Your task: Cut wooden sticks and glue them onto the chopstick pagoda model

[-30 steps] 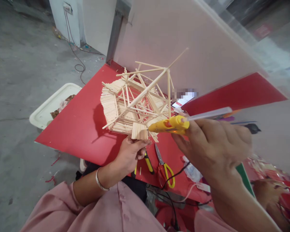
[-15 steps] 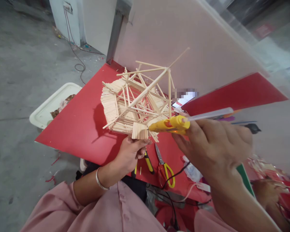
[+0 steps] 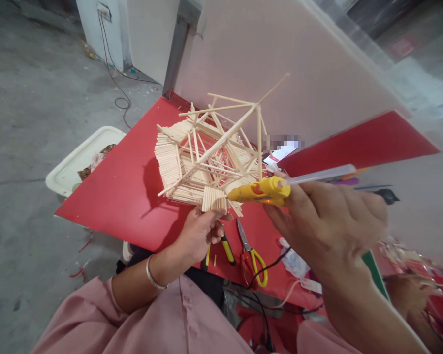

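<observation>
A model of thin wooden sticks [image 3: 225, 137], with an open frame of struts over a ring of stick panels, rests on the red tabletop [image 3: 133, 167]. My left hand [image 3: 201, 231] pinches the lower edge of a small panel of side-by-side sticks [image 3: 214, 199] at the model's near side. Held in my right hand [image 3: 332, 221] is a yellow hot glue gun [image 3: 260, 191] with a clear glue stick [image 3: 321, 174] in its back. Its nozzle tip is at the right edge of the small panel; whether glue is coming out I cannot tell.
Scissors with yellow and red handles [image 3: 256, 260] and a yellow-black handled tool [image 3: 227, 248] lie near the table's front edge. A lit phone [image 3: 282, 151] leans at the back. Cables hang at the front. Another person's hand [image 3: 409, 292] is at the far right.
Almost nothing differs. The fingers of my left hand have shifted slightly at the small panel, while the glue gun's nozzle stays at its right edge.
</observation>
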Demonstrator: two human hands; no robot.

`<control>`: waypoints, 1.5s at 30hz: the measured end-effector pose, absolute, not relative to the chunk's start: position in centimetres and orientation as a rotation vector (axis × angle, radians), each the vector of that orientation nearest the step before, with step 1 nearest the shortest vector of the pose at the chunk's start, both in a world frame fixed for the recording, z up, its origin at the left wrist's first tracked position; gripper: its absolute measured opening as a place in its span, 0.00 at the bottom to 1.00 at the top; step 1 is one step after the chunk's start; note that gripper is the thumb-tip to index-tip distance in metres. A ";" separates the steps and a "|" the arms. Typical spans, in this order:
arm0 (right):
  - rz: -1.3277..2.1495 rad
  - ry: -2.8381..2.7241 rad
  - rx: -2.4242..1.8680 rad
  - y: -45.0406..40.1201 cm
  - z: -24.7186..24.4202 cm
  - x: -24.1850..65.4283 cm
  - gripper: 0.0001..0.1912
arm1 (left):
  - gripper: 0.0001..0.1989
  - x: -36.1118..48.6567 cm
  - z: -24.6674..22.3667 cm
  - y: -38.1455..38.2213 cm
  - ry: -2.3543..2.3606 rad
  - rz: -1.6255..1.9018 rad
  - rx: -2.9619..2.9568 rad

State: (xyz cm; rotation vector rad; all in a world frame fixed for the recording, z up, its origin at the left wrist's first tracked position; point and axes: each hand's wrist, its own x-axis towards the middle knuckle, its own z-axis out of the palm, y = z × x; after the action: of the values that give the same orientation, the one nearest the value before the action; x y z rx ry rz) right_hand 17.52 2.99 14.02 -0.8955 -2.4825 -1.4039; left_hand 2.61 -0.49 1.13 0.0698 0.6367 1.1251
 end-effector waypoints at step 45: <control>-1.392 -2.506 -0.891 2.9 14.0 18.1 0.15 | 0.17 2.6 0.8 -1.1 0.626 1.076 0.206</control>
State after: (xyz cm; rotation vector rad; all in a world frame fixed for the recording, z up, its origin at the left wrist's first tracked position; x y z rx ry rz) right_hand 18.09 2.87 14.01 -0.8909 -2.5064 -1.3923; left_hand 2.63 -1.13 0.81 0.2056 0.6264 1.0761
